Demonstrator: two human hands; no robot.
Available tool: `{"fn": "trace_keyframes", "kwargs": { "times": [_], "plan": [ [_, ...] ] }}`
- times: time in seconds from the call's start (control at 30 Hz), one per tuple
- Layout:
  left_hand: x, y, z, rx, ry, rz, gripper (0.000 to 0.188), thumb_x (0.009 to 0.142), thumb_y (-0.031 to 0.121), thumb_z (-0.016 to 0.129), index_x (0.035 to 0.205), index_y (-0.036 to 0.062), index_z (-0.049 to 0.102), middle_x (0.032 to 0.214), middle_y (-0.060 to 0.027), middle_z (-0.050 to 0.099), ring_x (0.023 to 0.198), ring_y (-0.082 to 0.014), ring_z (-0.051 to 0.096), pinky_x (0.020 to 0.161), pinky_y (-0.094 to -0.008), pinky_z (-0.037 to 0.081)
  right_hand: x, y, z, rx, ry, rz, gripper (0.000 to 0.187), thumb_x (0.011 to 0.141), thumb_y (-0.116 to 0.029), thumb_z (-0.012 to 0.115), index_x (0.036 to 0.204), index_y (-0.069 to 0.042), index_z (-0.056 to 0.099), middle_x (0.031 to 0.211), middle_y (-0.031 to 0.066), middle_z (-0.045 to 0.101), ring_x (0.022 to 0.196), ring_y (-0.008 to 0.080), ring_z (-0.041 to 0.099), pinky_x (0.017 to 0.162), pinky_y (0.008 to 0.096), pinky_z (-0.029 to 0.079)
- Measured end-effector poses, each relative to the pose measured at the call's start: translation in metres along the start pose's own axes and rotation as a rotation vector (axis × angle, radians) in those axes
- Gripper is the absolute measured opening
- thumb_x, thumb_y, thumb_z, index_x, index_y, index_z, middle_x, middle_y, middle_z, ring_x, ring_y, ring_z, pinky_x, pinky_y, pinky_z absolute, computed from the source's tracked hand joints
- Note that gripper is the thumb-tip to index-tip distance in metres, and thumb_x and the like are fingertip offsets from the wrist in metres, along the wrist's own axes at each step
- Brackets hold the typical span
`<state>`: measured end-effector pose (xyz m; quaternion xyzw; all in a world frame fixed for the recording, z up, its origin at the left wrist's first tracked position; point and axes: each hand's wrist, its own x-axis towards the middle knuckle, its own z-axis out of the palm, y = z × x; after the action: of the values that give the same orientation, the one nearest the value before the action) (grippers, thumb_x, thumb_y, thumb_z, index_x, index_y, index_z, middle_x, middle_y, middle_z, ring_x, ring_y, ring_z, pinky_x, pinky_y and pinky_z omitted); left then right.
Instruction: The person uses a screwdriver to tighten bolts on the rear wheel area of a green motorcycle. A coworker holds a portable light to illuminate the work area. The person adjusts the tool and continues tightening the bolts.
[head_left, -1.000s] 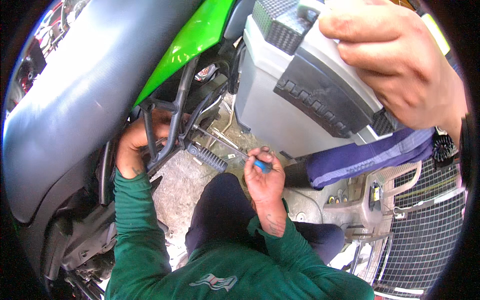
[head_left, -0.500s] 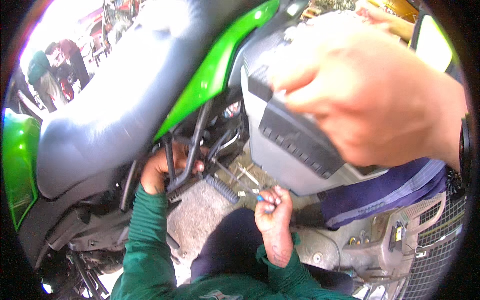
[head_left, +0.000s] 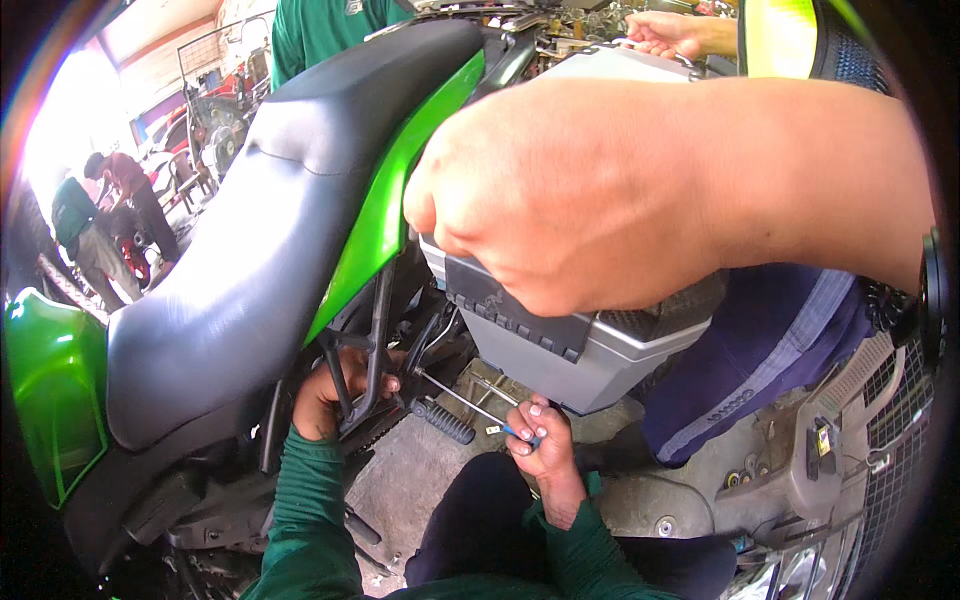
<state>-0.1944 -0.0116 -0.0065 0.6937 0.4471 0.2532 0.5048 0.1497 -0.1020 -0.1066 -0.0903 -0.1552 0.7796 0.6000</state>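
My right hand (head_left: pixel 542 440) is closed round the blue handle of a screwdriver (head_left: pixel 462 398). Its thin metal shaft slants up and left to the parts beside the black footpeg (head_left: pixel 443 420). My left hand (head_left: pixel 335 388) reaches in behind the black frame tubes (head_left: pixel 378 345) under the green side panel of a motorcycle (head_left: pixel 290 180). Its fingers look curled, with the tips showing past the tube near the screwdriver's tip; whatever they hold is hidden.
Another person's fist (head_left: pixel 560 200), wearing a wristwatch, hangs close over a grey and black hard case (head_left: pixel 535 355). A further hand (head_left: pixel 668 35) is behind it at the top. That person's dark trouser leg (head_left: pixel 770 365) stands right, beside a beige plastic chair (head_left: pixel 815 470).
The view has shifted, so more of the seat and workshop shows. The other person's fist appears further left over the case. My hands keep nearly the same places, screwdriver still held.
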Motion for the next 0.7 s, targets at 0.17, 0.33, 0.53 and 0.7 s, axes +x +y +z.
{"fn": "trace_keyframes", "kwargs": {
  "times": [0.17, 0.33, 0.53, 0.7],
  "plan": [
    [-0.001, 0.001, 0.001, -0.004, 0.001, 0.001, 0.075, 0.078, 0.039, 0.093, 0.136, -0.0019, 0.070, 0.094, -0.0072, 0.077, 0.086, -0.0165, 0.070, 0.081, -0.0337, 0.055, 0.003, 0.003, 0.004, 0.072, 0.015, -0.017, 0.010, 0.098, -0.014, 0.063, 0.096, -0.020, 0.055, 0.067, -0.0073, 0.042, 0.073, 0.0102, 0.049, 0.050, 0.0255, 0.043],
    [-0.001, 0.000, 0.006, -0.065, 0.027, 0.123, 0.056, 0.076, 0.040, 0.094, 0.109, -0.0021, 0.075, 0.084, -0.0037, 0.071, 0.078, -0.0157, 0.065, 0.074, -0.0340, 0.053, -0.019, 0.006, 0.020, -0.028, 0.352, -0.108, 0.018, 0.096, -0.019, 0.064, 0.113, -0.014, 0.059, 0.097, 0.0055, 0.065, 0.096, 0.0263, 0.067, 0.074, 0.0387, 0.054],
    [0.005, 0.001, 0.015, 0.219, 0.135, 0.218, 0.056, 0.074, 0.036, 0.094, 0.105, -0.0045, 0.073, 0.092, -0.0109, 0.071, 0.089, -0.0235, 0.066, 0.081, -0.0402, 0.052, -0.042, 0.023, 0.006, -0.201, 0.523, -0.090, 0.018, 0.105, -0.018, 0.060, 0.120, -0.008, 0.063, 0.115, 0.0114, 0.068, 0.111, 0.0289, 0.067, 0.087, 0.0435, 0.058],
    [0.001, 0.002, 0.017, 0.232, 0.166, 0.206, 0.063, 0.075, 0.035, 0.094, 0.115, -0.0071, 0.069, 0.106, -0.0186, 0.073, 0.097, -0.0294, 0.069, 0.088, -0.0438, 0.053, -0.061, -0.001, 0.002, -0.501, 0.520, -0.184, 0.028, 0.108, -0.019, 0.063, 0.135, -0.010, 0.063, 0.113, 0.0103, 0.070, 0.101, 0.0265, 0.071, 0.076, 0.0385, 0.059]
  ]
}}
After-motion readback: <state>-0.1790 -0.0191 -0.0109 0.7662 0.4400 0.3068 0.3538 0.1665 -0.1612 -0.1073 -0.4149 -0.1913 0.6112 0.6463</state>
